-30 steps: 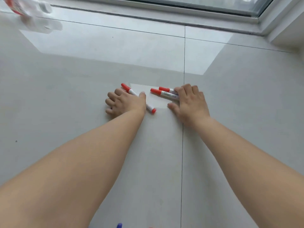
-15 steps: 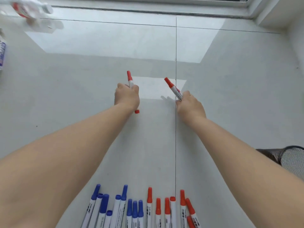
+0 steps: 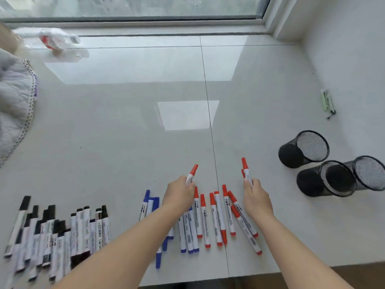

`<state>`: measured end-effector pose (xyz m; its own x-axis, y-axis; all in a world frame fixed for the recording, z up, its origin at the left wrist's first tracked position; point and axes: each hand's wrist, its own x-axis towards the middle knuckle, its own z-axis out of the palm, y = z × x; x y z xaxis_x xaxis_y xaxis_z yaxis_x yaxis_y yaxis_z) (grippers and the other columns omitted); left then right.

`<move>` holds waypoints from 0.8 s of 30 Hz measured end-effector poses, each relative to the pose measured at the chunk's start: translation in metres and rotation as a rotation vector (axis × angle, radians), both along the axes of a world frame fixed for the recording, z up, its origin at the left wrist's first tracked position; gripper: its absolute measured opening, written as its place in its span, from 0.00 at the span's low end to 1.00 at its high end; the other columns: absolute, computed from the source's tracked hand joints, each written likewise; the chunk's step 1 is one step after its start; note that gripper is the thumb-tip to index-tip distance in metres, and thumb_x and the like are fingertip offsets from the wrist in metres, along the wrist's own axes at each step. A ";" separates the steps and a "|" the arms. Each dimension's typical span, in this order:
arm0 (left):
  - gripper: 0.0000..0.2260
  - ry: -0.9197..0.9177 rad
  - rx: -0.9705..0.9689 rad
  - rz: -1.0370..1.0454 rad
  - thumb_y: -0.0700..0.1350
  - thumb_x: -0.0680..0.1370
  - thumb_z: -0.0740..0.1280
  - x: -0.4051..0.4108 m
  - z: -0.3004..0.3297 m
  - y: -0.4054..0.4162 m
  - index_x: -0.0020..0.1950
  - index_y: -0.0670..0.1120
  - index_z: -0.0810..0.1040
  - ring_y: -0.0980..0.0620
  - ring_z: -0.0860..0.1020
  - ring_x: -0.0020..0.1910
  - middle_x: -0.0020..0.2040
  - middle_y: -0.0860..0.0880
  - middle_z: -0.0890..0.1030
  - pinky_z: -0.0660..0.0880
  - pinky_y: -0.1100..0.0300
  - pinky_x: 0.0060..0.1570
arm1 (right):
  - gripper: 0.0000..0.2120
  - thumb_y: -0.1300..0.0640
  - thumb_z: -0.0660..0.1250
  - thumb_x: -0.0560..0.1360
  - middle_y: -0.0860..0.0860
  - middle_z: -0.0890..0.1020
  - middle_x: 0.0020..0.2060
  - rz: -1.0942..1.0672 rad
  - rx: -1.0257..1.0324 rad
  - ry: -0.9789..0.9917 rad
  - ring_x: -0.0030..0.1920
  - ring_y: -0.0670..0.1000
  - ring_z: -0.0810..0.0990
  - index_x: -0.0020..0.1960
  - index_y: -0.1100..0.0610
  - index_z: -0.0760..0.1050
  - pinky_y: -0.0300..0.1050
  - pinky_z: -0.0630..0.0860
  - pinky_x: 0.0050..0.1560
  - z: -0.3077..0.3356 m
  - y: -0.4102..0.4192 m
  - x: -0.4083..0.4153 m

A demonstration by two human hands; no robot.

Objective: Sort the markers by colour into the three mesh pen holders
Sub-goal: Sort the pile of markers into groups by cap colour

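Note:
My left hand grips one red-capped marker, cap pointing up and away. In my right hand are two red markers held together. Both hands hover over rows of markers lying on the pale tiled surface: red markers between my hands, blue markers under my left wrist, black markers at the lower left. Three black mesh pen holders lie tipped on their sides at the right: one further back, two side by side nearer me. All look empty.
A window frame runs along the far edge. A grey quilted cloth lies at the left, a crumpled plastic wrapper at the back left. A small green object lies by the right wall. The surface's front edge is close to me.
Both hands have lifted their red markers off the surface and drawn back toward me, over the sorted rows. The view has tilted down, so the rows and the pen holders now show.

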<state>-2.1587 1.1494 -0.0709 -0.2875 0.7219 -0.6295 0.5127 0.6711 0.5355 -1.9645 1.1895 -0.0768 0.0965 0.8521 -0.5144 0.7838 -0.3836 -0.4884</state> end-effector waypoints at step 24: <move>0.15 0.265 -0.090 0.142 0.50 0.78 0.63 0.092 -0.015 -0.027 0.61 0.44 0.70 0.51 0.76 0.45 0.50 0.47 0.76 0.74 0.60 0.40 | 0.24 0.51 0.51 0.80 0.49 0.66 0.53 0.276 0.056 -0.162 0.46 0.46 0.71 0.74 0.49 0.51 0.35 0.70 0.38 -0.029 -0.050 0.070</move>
